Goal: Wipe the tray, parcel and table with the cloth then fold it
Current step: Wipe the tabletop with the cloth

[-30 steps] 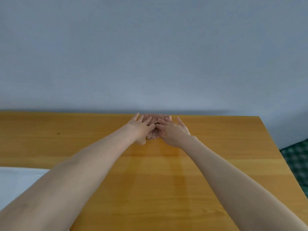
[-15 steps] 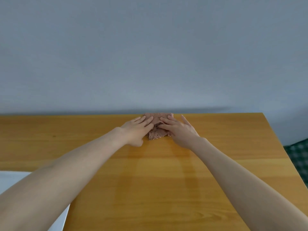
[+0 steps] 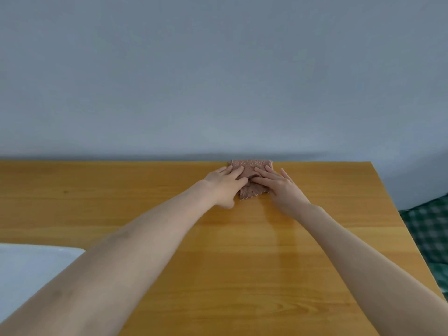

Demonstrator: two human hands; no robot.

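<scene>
A small brownish-pink cloth (image 3: 252, 166) lies folded on the wooden table (image 3: 242, 251), right at its far edge by the wall. My left hand (image 3: 224, 184) lies flat with straight fingers on the cloth's left part. My right hand (image 3: 278, 184) presses with straight fingers on its right part, so both hands cover much of the cloth. A white tray (image 3: 29, 270) shows at the lower left, partly behind my left forearm. No parcel is in view.
A grey-blue wall (image 3: 218, 81) rises directly behind the table's far edge. The table's right edge runs diagonally at the right, with green checked fabric (image 3: 429, 229) below it.
Both hands have spread flatter on the cloth, and more of its far strip shows now. The view has shifted, so hands and cloth sit further right.
</scene>
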